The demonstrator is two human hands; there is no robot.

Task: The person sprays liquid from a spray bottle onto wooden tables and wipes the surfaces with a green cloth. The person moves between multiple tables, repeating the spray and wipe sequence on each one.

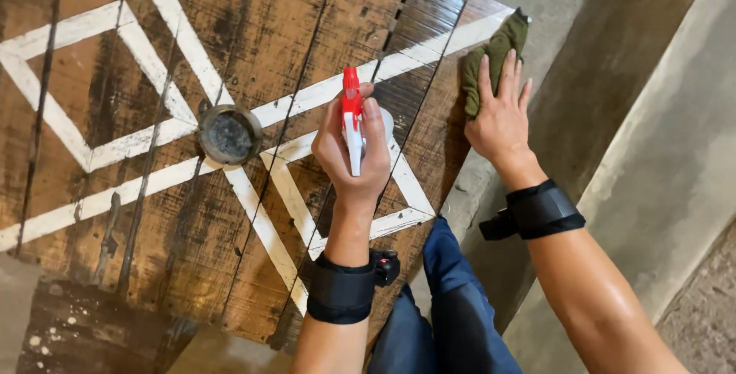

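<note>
My left hand [354, 161] grips a spray bottle [352, 117] with a red and white trigger head, held above a dark wooden table top [192, 213] painted with white diamond lines. The nozzle points away from me over the wood. My right hand [500, 117] lies flat with fingers spread on an olive green cloth [494, 52], pressing it against the right edge of the table top. Both wrists wear black bands.
A round metal fitting [228, 135] sits in the middle of the table top, left of the bottle. My blue-trousered leg [452, 297] is below the table edge. A grey concrete floor and ledge [659, 151] run along the right.
</note>
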